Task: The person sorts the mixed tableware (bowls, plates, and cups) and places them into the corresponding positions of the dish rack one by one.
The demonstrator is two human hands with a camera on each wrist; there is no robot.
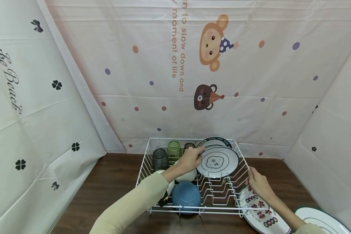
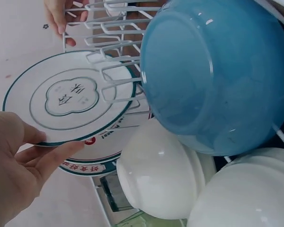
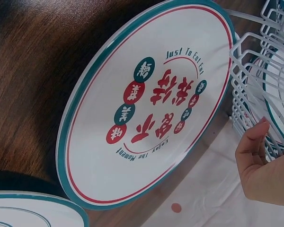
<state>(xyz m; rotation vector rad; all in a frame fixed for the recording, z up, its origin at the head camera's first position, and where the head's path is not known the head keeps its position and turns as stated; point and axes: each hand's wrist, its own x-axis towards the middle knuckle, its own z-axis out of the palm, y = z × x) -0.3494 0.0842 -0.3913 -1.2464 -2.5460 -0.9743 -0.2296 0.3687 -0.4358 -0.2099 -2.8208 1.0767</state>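
Observation:
My left hand (image 1: 190, 161) pinches the rim of a white plate (image 1: 217, 162) with a dark green edge, thumb on one face and fingers behind in the left wrist view. This plate leans upright in the white wire dish rack (image 1: 222, 208), in front of other plates (image 1: 213, 140) at the back. With thumb and fingers, my right hand (image 1: 258, 183) grips the rack's right side rail. Below that hand, a large oval plate (image 3: 151, 109) with red lettering lies tilted against the rack's outer side.
A blue bowl (image 1: 186, 195) and white bowls (image 2: 156, 170) sit in the rack's left half. Behind them stand a dark glass (image 1: 160, 159) and a green glass (image 1: 174, 151). Another white plate (image 1: 318, 219) rests on the brown table (image 1: 105, 191) at far right. Printed cloth walls (image 1: 169, 123) enclose the table.

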